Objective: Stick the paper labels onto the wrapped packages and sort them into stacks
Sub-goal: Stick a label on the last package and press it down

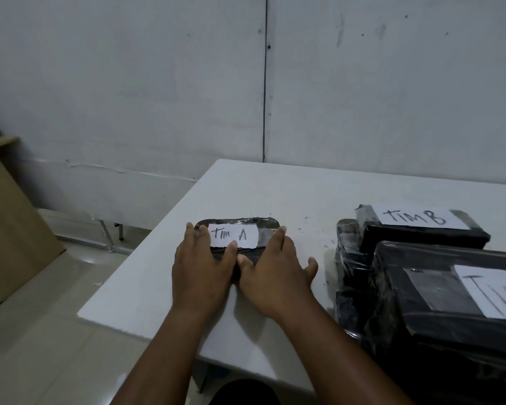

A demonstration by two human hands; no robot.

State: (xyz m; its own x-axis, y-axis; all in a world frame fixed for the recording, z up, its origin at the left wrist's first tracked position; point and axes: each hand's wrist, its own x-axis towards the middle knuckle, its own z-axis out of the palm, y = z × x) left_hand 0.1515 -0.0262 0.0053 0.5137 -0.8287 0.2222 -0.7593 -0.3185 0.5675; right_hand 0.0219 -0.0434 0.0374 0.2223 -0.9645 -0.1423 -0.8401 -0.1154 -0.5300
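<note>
Well along, by the look of it. Matte white rectangular table [289, 194]. At right, stacked glossy black film-wrapped packages [421, 287], crinkled, already carrying "TIM B" paper labels [415, 217]. Centre-left, alone: smaller rounded black wrapped package [263, 226], white "TIM A" paper label [234, 235] stuck on. Left hand [202, 267] and right hand [275, 273], fingers straight, pressing its ends. More stacking probably remaining.

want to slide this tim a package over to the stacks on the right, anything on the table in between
Nothing visible does. The TIM A package lies under both hands, left hand and right hand. The table between it and the stacks shows only small specks.
</note>
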